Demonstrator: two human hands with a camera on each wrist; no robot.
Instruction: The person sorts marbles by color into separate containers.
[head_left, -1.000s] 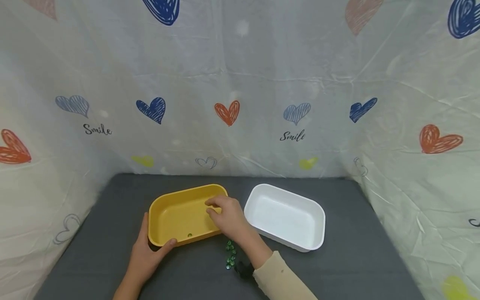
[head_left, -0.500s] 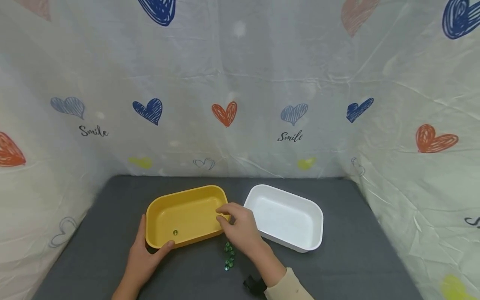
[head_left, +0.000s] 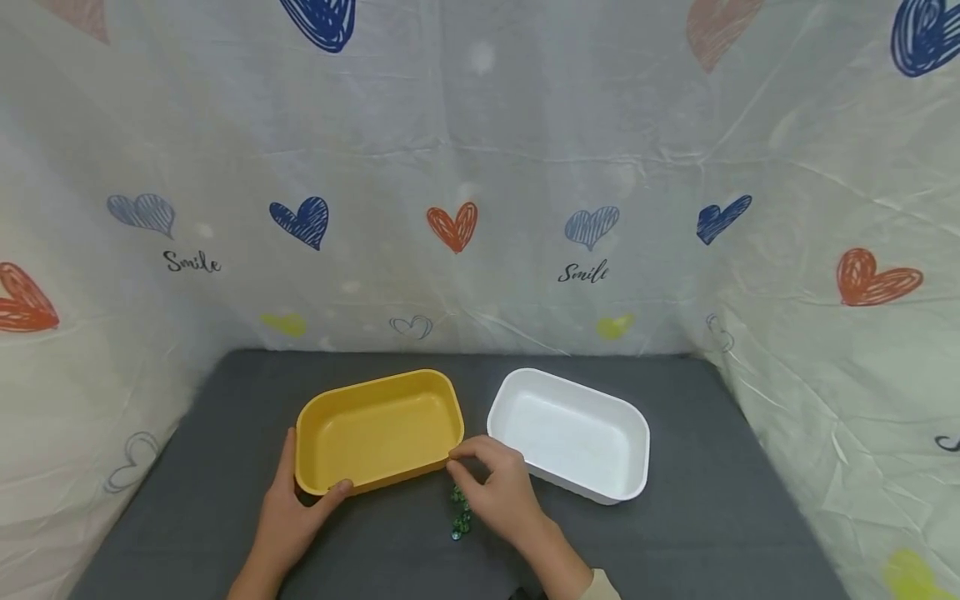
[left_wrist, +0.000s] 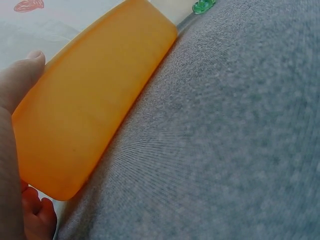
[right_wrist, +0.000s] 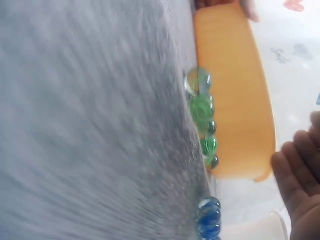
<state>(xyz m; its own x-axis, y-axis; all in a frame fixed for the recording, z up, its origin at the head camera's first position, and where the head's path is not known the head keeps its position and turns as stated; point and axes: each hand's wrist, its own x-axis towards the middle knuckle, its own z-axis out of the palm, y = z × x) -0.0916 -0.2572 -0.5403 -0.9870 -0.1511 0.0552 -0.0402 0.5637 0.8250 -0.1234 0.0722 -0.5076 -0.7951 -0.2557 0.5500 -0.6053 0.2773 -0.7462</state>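
Note:
A yellow tray (head_left: 378, 433) stands on the grey cloth, its inside bare in the head view. My left hand (head_left: 288, 510) grips its near left corner, thumb along the front wall and fingers round the left end. Just off the tray's near right corner hovers my right hand (head_left: 501, 492), thumb and index finger curved towards each other. No object shows between them. Green glass marbles (head_left: 461, 523) lie in a short row on the cloth below that hand, which partly covers them. In the right wrist view, blue marbles (right_wrist: 209, 217) lie beyond the green marbles (right_wrist: 202, 107).
To the right stands a white tray (head_left: 566, 433), angled, with nothing seen inside. The grey cloth (head_left: 712, 525) covers the table. Behind it hangs a pale curtain (head_left: 517, 167) printed with hearts.
My right hand has withdrawn from over the yellow tray, down and right to above the marbles. A marble rolling left inside the tray is now out of sight. My left hand keeps its grip.

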